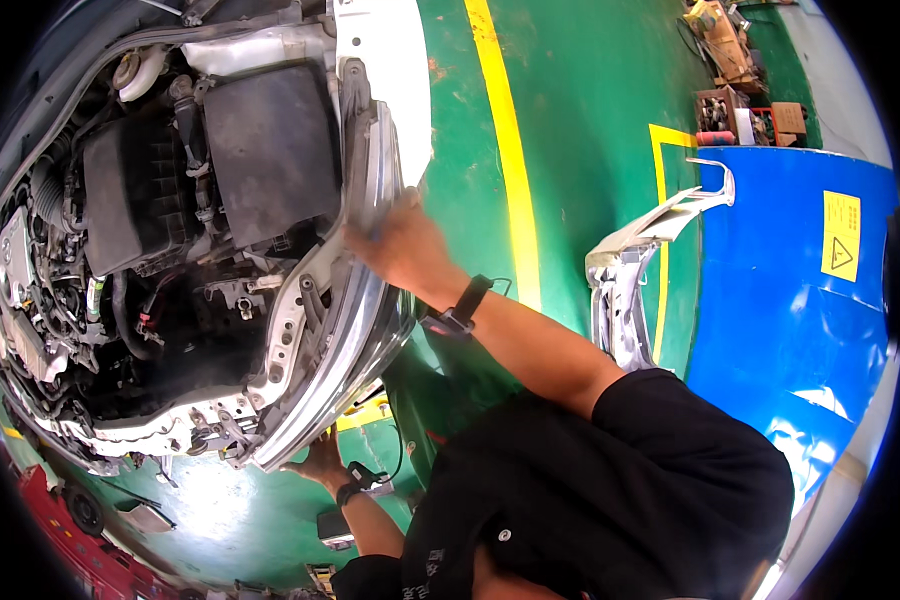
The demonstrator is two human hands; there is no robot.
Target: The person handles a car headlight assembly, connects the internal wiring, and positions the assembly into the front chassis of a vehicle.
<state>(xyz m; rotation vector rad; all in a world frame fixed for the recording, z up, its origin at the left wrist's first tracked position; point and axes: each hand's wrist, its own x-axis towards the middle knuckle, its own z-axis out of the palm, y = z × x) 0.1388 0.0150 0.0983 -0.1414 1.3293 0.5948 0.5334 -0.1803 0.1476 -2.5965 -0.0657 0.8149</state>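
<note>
The long glossy headlamp (342, 365) sits along the front corner of the white car (395, 60). The right hand (406, 248) curls half closed at its edge, the left hand (320, 464) spreads by its inner end; I can't tell whether either grips.

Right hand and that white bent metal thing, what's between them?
In the head view, green floor with a yellow stripe shows between the right hand and the white bent piece.

Right grip (407, 250) at a headlight (366, 335) — left grip (320, 463) near its lower tip — beside an open engine bay (205, 350)
</note>
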